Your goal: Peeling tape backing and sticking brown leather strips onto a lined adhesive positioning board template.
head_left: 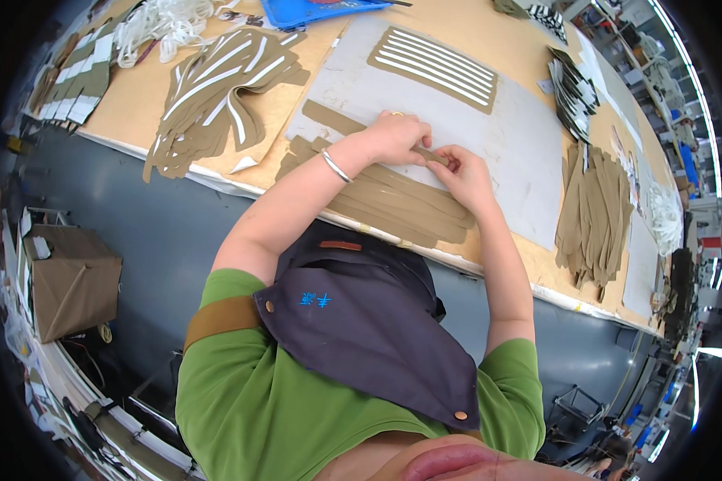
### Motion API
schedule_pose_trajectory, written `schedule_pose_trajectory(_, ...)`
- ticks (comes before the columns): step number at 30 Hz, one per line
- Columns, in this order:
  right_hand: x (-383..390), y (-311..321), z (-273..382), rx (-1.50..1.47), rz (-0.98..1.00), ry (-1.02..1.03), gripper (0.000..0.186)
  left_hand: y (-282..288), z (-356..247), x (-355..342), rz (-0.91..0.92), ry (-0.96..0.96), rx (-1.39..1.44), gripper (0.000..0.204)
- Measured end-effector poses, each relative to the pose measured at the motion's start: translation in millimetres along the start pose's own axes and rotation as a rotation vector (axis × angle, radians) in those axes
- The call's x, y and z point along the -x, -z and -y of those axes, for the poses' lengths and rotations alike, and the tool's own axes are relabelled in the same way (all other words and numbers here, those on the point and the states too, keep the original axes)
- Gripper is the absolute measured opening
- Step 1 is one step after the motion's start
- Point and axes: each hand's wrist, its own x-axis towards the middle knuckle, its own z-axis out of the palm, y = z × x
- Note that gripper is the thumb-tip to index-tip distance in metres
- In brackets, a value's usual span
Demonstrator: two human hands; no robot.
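Observation:
A long khaki fabric strip [329,118] lies on the grey board [521,168], running under my left hand. My left hand [397,138] is closed, its fingertips pinching a khaki piece that appears to be this same strip. Close by on the right, my right hand [464,172] pinches the strip's right end between thumb and fingers. Just below both hands, a spread pile of similar khaki strips [401,204] lies along the table's near edge. Beyond the hands, a khaki panel [433,68] with several parallel white stripes rests flat on the board.
On the left lies a fanned stack of khaki pieces with white stripes [217,92]. White tape coils [164,28] and a blue tray [317,11] are at the far side. More khaki strips [594,216] and dark pieces [573,92] lie right. A brown box [72,280] stands left below the table.

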Motion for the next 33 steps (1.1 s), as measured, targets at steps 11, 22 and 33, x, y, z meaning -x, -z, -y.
schedule_pose_trajectory(11, 42.0, 63.1, -3.1, -0.631, -0.085, -0.087, 0.02, 101.2, -4.4, 92.6, 0.085, 0.201, 0.583, 0.028)
schedule_pose_trajectory(22, -58.5, 64.9, -93.1, 0.211, -0.484, 0.097, 0.022, 43.2, 32.5, -11.9, -0.237, -0.083, -0.236, 0.014)
schedule_pose_trajectory(33, -96.6, 36.7, -112.2, 0.517, -0.673, 0.016, 0.029, -33.8, 12.0, -150.8, -0.425, -0.122, -0.533, 0.008)
